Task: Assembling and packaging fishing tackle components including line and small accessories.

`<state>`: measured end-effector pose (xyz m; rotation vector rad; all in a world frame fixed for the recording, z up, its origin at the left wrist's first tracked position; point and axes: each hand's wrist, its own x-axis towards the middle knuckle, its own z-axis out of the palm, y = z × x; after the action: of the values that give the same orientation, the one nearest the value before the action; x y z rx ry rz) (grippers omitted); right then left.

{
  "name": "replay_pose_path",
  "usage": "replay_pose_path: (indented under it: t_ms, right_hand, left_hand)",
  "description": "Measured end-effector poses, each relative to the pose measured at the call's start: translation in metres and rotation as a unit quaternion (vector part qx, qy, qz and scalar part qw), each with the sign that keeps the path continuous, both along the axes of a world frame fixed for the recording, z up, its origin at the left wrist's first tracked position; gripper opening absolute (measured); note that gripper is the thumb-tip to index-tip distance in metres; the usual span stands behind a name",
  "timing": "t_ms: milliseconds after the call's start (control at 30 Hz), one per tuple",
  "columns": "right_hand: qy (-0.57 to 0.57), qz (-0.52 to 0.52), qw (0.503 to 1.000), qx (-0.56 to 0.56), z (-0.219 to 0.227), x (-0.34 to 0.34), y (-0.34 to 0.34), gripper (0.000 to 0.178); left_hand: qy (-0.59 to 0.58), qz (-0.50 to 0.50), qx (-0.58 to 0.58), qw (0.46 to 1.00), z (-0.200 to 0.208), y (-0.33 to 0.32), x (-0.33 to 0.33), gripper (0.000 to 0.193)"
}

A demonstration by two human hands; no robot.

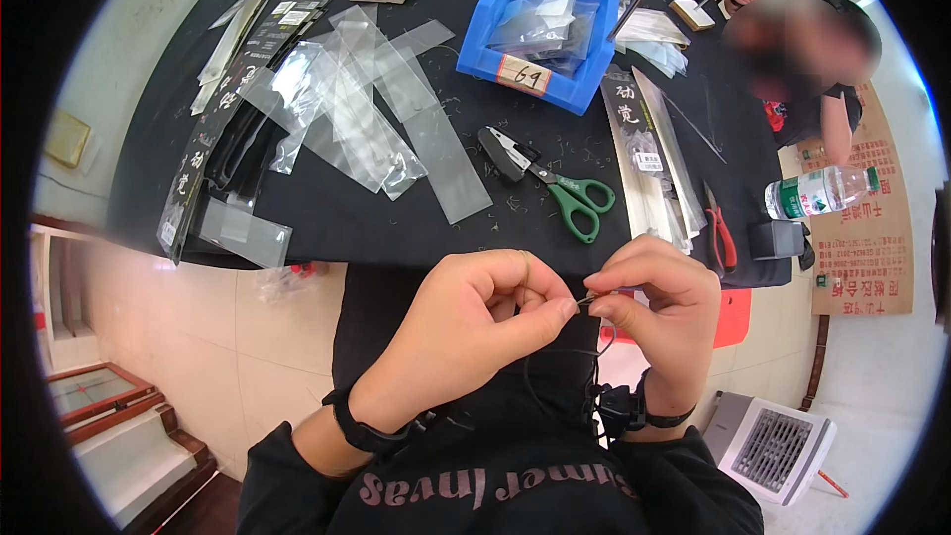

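Observation:
My left hand (pixel 471 315) and my right hand (pixel 662 299) meet in front of me, just off the table's near edge. Each one pinches a thin dark cord (pixel 557 350) between thumb and fingertips, and a loop of it hangs below. The exact spot where the cord is gripped is mostly hidden by the fingertips. Beyond my hands lie green-handled scissors (pixel 584 206), their blades beside a small black object (pixel 500 154). Pliers with red handles (pixel 725 241) rest to the right of my right hand.
Clear plastic sleeves (pixel 436 154) and black packaging strips (pixel 188 178) cover the table's left side. A blue bin (pixel 477 45) holds clear bags. More packages (pixel 634 129), a plastic bottle (pixel 817 192) and a grey box (pixel 776 240) stand right. Another person (pixel 807 50) sits at the far right.

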<state>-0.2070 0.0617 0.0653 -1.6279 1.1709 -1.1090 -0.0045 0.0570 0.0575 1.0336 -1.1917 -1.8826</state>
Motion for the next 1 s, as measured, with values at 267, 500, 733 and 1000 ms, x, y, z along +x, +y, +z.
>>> replay_pose_path:
  t_ms: [267, 500, 733, 1000]
  right_hand:
    - [-0.002, 0.003, 1.000, -0.008, -0.001, 0.001, 0.000, 0.020]
    - [-0.008, 0.007, 1.000, -0.017, -0.003, 0.002, 0.000, 0.022]
    - [-0.096, -0.034, 0.994, 0.036, -0.004, 0.006, 0.002, 0.010]
    - [-0.125, 0.001, 0.975, 0.184, -0.003, 0.006, 0.005, 0.014]
  left_hand:
    - [0.044, 0.012, 0.039, 0.998, -0.004, 0.000, 0.001, 0.009]
    - [0.040, 0.022, 0.035, 0.998, -0.007, 0.001, 0.001, 0.008]
    - [-0.014, 0.055, -0.025, 0.998, -0.003, 0.004, -0.002, 0.006]
    - [-0.120, 0.099, -0.146, 0.977, -0.003, 0.008, -0.009, 0.004]
